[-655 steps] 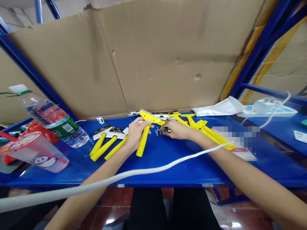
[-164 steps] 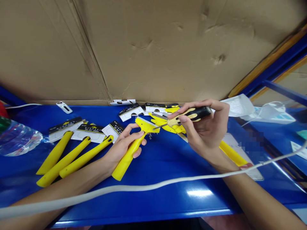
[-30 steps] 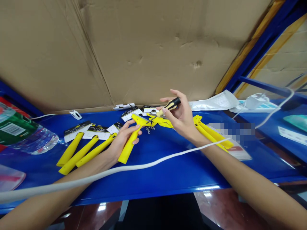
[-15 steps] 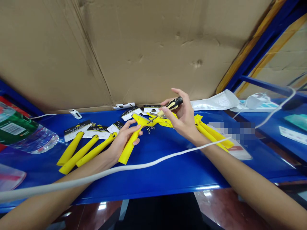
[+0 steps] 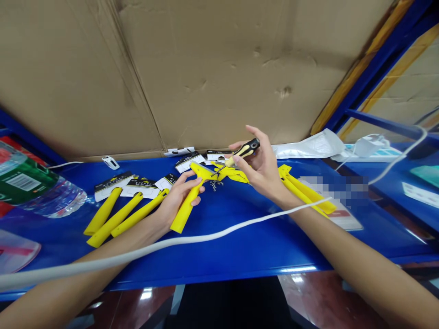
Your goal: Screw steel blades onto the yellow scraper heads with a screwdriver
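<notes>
My left hand [image 5: 179,196] is closed around a yellow scraper [image 5: 187,208], its wide head tilted up and away from me. In my right hand [image 5: 262,171] is a screwdriver [image 5: 244,151] with a black and cream handle. Its shaft points down to the left, and the tip meets the scraper's head, though the exact contact is too small to make out. Just behind lies a pile of flat yellow pieces [image 5: 235,173]. Several small screws [image 5: 215,184] are scattered on the blue surface beside the scraper.
Yellow handles [image 5: 115,219] and printed black-and-white cards [image 5: 111,185] lie to the left, near a large bottle [image 5: 37,183]. More yellow handles [image 5: 307,189] lie on the right. A white cable [image 5: 219,234] crosses in front of my forearms. Cardboard [image 5: 219,77] stands behind the blue shelf [image 5: 240,256].
Both hands, the scraper and the screwdriver keep nearly the same pose. The whole view has shifted slightly, with the surroundings a little further right.
</notes>
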{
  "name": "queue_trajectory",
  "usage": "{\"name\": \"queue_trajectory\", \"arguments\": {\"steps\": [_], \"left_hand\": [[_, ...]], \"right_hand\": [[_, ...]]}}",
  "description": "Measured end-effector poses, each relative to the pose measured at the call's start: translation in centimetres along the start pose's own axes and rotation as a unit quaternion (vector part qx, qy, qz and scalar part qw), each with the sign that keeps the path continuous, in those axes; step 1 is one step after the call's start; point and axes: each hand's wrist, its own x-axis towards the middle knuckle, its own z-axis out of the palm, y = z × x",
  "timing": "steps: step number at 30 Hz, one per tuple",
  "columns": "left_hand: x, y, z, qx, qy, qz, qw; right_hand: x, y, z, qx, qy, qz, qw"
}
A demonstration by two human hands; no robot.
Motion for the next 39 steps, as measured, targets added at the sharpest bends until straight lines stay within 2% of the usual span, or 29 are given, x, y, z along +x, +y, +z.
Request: {"name": "queue_trajectory", "arguments": {"steps": [4,12,19,25,29,33,39], "left_hand": [[-0.1,0.2,0.0,0.005,-0.013,-0.008,1.0],[0.5,-0.2,-0.5,0.001,0.002,0.009,1.0],[1.0,-0.7,-1.1,-0.013,-0.007,0.023,1.0],[0.7,-0.4,-0.8,-0.017,0.0,0.018,1.0],[0.4,-0.2,-0.7,-0.007,-0.019,0.025,0.999],[0.6,-0.5,-1.1,-0.009,-0.029,0.057,0.998],[0.9,-0.8,-1.5,-0.006,-0.029,0.065,0.997]], "right_hand": [[0.0,0.0,0.0,-0.023,0.01,-0.004,1.0],[-0.3,-0.8,0.3,0.036,-0.039,-0.004,0.999],[-0.3,-0.2,0.6,0.053,-0.009,-0.003,0.999],[-0.3,-0.3,0.9,0.044,0.01,0.008,0.999],[-0.3,-0.3,0.8,0.017,0.069,0.004,0.997],[0.1,0.8,0.1,-0.007,0.128,-0.001,0.992],[0.1,2.6,-0.4,-0.062,0.12,0.038,0.99]]}}
